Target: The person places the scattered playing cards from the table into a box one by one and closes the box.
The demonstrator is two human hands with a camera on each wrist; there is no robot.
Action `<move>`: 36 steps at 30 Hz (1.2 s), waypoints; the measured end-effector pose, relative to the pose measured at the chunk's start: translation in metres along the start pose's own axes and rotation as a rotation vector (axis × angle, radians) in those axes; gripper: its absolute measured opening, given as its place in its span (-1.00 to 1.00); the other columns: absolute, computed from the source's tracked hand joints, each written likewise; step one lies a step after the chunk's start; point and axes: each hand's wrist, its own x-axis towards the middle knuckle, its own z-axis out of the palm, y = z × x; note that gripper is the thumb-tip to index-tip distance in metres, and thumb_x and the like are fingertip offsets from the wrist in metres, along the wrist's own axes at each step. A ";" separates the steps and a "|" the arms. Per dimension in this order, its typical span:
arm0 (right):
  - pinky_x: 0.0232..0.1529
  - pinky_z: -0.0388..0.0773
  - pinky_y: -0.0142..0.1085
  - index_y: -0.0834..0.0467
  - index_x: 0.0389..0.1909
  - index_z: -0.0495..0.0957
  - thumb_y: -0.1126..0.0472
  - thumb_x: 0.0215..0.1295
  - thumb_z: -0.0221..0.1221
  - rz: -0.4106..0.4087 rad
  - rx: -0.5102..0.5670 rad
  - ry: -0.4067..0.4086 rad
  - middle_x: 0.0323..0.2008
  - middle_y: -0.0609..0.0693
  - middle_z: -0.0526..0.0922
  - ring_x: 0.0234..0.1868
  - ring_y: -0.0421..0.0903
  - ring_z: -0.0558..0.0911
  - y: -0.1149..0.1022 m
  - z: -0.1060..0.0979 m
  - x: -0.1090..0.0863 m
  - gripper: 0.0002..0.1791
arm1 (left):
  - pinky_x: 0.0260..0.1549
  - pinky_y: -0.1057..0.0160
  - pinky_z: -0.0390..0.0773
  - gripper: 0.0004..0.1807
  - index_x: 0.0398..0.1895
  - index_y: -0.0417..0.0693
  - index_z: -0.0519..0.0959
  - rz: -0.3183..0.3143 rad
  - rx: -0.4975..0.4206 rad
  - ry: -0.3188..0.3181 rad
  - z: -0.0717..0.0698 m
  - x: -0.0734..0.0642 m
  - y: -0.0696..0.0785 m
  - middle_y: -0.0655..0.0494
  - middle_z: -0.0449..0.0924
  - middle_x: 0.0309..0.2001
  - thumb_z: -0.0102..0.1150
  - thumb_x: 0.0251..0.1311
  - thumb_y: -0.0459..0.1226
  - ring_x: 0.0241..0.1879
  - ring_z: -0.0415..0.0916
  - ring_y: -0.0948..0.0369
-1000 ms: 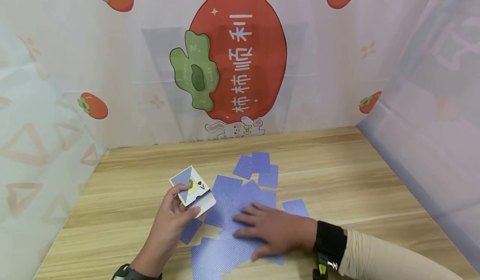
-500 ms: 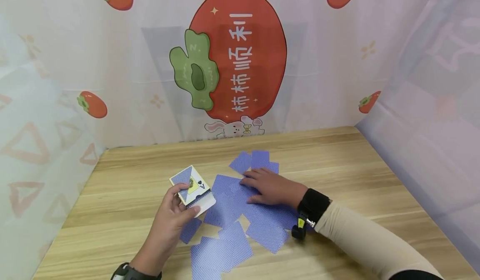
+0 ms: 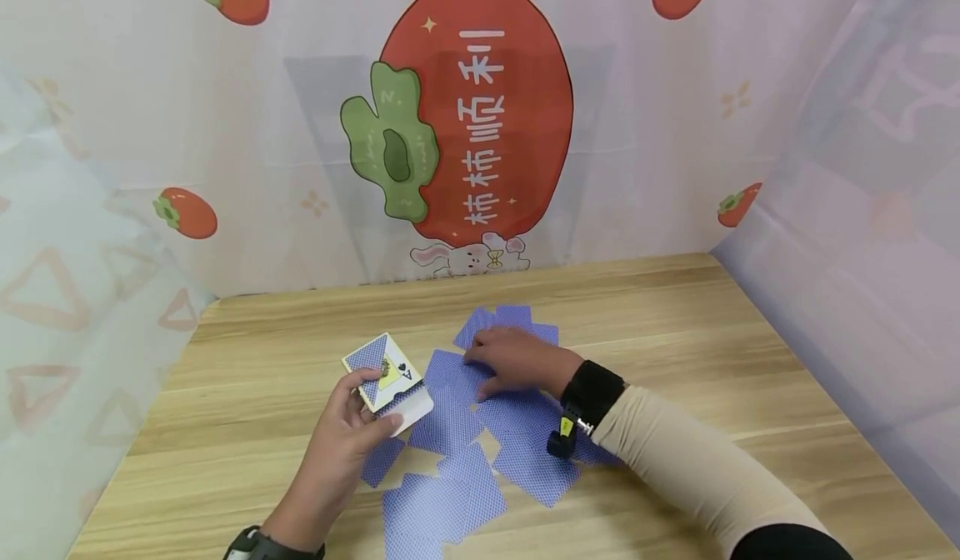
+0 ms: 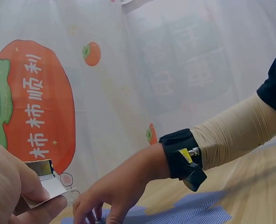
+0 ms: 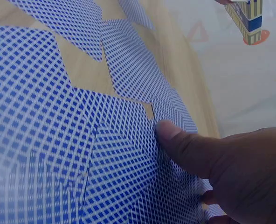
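My left hand (image 3: 336,435) holds a playing-card box (image 3: 369,365) above the table's left-centre, thumb at its white flap, which hangs open toward the cards. An ace of spades is printed on its face. Blue-backed playing cards (image 3: 536,468) lie spread face down and overlapping across the table's middle. Over the back part of this spread, my right hand (image 3: 521,360) reaches with fingers bent downward onto the cards. In the right wrist view its thumb (image 5: 177,137) touches the card backs, while the other fingers are mostly hidden behind the palm.
The wooden table (image 3: 712,343) is bordered at the back by a hanging cloth (image 3: 637,168) printed with persimmons, and by pale cloth on both sides. Some cards (image 3: 412,518) lie near the front edge, and a single one (image 3: 382,460) is under the left hand.
My right hand has swept from the front of the spread to the back and then left, shifting some cards. The left hand stays in place with the box.
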 end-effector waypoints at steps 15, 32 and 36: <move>0.07 0.49 -0.28 0.00 0.25 0.49 -0.12 0.09 0.48 0.095 0.202 0.010 -0.01 -0.14 0.46 0.02 -0.17 0.42 0.007 0.001 0.000 -0.29 | 0.02 0.28 0.63 -0.21 0.42 -0.08 0.06 0.004 0.008 -0.007 0.002 0.000 -0.002 -0.25 0.16 0.38 0.12 0.17 -0.63 0.12 0.54 0.22; 0.04 0.58 -0.12 0.03 0.14 0.47 0.14 0.53 0.11 0.268 0.700 0.300 -0.08 -0.05 0.56 -0.05 -0.07 0.55 0.014 -0.027 -0.022 -0.76 | 0.04 0.30 0.62 -0.21 0.43 -0.07 0.06 0.001 0.005 0.002 0.003 0.001 0.003 -0.25 0.15 0.39 0.14 0.19 -0.61 0.12 0.53 0.24; -0.04 0.58 -0.18 0.00 0.03 0.51 0.12 0.49 0.17 0.182 0.892 0.256 -0.16 -0.07 0.55 -0.12 -0.08 0.55 0.001 -0.033 -0.038 -0.82 | 0.06 0.31 0.61 -0.21 0.43 -0.06 0.05 0.002 0.007 0.004 0.002 0.001 0.004 -0.23 0.15 0.40 0.13 0.21 -0.60 0.14 0.52 0.24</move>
